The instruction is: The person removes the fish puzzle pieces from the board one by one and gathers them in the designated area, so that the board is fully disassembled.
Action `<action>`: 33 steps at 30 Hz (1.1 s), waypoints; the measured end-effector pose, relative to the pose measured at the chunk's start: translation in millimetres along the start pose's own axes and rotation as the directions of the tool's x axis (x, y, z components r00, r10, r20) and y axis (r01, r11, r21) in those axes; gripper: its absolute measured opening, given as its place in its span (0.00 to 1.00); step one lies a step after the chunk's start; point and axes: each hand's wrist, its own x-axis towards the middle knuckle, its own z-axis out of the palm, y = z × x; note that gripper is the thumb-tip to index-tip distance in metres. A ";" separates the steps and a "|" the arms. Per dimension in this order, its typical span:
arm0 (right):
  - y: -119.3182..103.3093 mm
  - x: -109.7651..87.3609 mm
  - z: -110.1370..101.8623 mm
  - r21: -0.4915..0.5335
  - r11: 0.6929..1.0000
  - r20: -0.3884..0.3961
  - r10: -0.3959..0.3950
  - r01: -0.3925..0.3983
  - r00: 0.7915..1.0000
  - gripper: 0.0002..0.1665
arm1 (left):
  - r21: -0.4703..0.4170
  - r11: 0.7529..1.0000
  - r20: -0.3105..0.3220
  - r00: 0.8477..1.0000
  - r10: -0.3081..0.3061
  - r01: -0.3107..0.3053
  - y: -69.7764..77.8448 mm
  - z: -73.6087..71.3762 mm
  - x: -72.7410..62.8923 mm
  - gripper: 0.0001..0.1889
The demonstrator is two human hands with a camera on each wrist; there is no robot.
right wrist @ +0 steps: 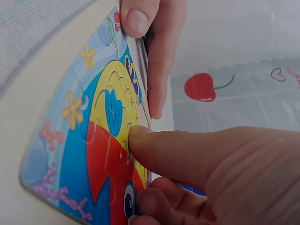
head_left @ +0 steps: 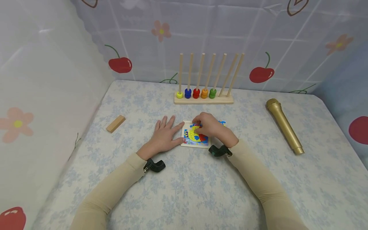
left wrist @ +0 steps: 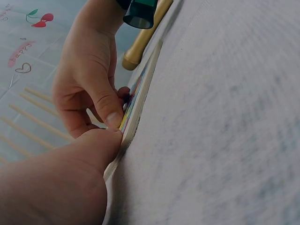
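A small jigsaw puzzle [head_left: 196, 142] in a pale wooden frame lies on the table, with a yellow and red fish picture. My left hand [head_left: 164, 137] lies flat with fingers spread, its thumb and index fingertip touching the frame's left side. Over the upper right of the puzzle, my right hand [head_left: 212, 126] has curled fingers and appears to pinch a puzzle piece [right wrist: 140, 173] by the fish's eye. Its thumb [right wrist: 159, 145] touches the yellow part; the hand hides part of the picture. Beyond the right hand, a blue puzzle piece [head_left: 222, 122] partly shows.
Behind the puzzle stands a wooden peg rack [head_left: 204, 101] with coloured beads on several upright rods. A wooden block [head_left: 116, 124] lies at the left. At the right lies a gold toy microphone [head_left: 284, 126]. A patterned cloth [head_left: 184, 198] covers the table.
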 end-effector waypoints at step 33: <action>-0.1 -1.3 0.4 0.036 0.999 -0.027 -0.007 0.008 1.000 0.15 | -0.005 1.000 -0.009 1.000 0.009 -0.009 1.4 -1.9 -1.6 0.38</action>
